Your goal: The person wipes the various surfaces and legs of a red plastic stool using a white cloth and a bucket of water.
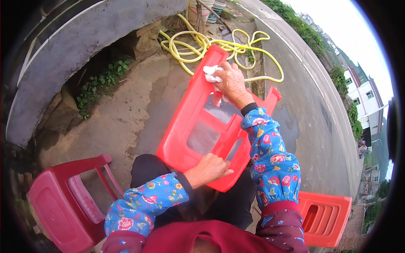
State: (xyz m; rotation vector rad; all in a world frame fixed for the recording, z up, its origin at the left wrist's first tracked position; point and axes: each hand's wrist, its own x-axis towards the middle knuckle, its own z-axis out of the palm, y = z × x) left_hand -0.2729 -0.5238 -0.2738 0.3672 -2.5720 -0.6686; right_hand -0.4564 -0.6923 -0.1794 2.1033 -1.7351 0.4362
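Note:
A bright red plastic stool [177, 136] lies tilted across my knees, with its legs pointing away from me. My right hand [233, 81] presses a crumpled white cloth [211, 73] against one leg, near its far end. At the near end, my left hand [209, 170] grips the stool by the seat, fingers curled over it. Through the openings between the legs and crossbars, wet ground shows. Blue floral sleeve covers are on both forearms.
A dark red plastic stool [63, 202] stands at my left, and an orange-red stool [326, 218] at my right. Beyond the held stool lies a coiled yellow hose [177, 47], near brooms [200, 22] and buckets [218, 9]. A concrete wall [79, 47] curves along the left; a road runs right.

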